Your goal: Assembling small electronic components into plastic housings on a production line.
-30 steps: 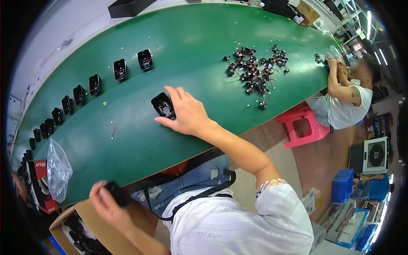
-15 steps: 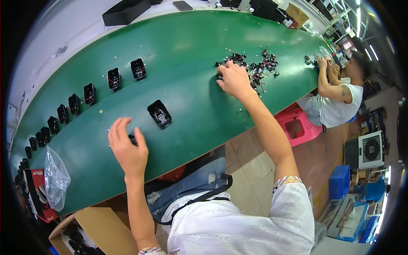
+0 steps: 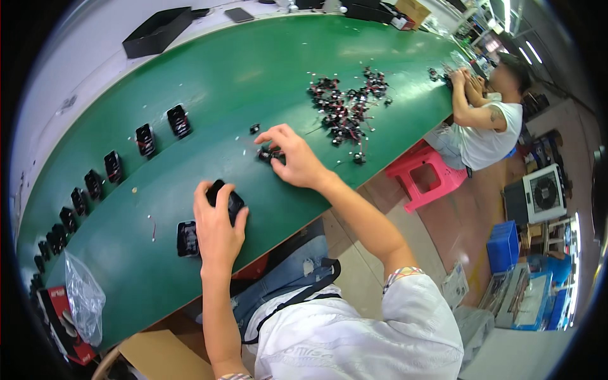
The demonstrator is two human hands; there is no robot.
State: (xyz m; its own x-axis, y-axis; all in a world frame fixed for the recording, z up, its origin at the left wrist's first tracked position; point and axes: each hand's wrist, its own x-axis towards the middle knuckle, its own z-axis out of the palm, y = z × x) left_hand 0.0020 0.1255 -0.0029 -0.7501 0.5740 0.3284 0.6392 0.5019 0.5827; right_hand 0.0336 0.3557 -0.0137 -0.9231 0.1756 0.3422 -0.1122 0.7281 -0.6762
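Note:
My left hand (image 3: 218, 221) is closed round a black plastic housing (image 3: 233, 201), fingers on its far side and thumb on its near side. Just left of that hand, a second black housing (image 3: 187, 239) lies on the green table with its hollow side up. My right hand (image 3: 294, 158) is low over the table, its thumb and fingers apart around small black wired parts (image 3: 269, 154). One more small black part (image 3: 254, 128) lies beyond its fingertips. A thin red and white wire (image 3: 152, 228) lies farther left.
A row of black housings (image 3: 113, 166) curves along the table's far left. A heap of wired parts (image 3: 345, 107) lies right of centre. At left are a clear plastic bag (image 3: 83, 297) and a cardboard box (image 3: 161, 354). Another person (image 3: 487, 120) works at right by a pink stool (image 3: 425, 177).
My right hand has come left from the heap, and small wired parts now lie by it. My left hand has moved right and taken hold of a housing. The view has shifted.

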